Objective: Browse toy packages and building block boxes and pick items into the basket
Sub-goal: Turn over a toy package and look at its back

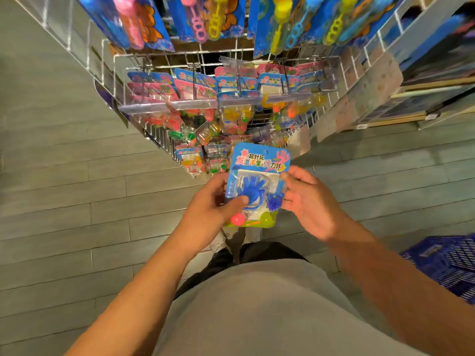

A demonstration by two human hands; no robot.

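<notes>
Held item: a blister-card toy package [258, 185] with a blue sticky hand, a pink ball and a yellow-green ball under clear plastic, held upright in front of the body, off the rack.
Left hand: the left hand [214, 201] grips the package's left edge, thumb pressed on the front over the blue hand toy, fingers behind the card.
Right hand: the right hand [307, 199] holds the right edge, its fingertips curled against the card's side; how its fingers lie behind the card is hidden.
Rack: the wire display rack [231, 98] stands just beyond, with more of the same cards on its hooks and bubble wand packages [205, 19] hanging on the far row above.
Basket: the blue plastic basket [447, 265] sits on the floor at the near right, well apart from the package; its contents are not visible from here.
Progress: one package is picked and being looked over; it is not yet in the basket.
Left to do: judging by this, carry the card down to the right and drop it in, then go on browsing; no building block boxes can be made out clearly.
</notes>
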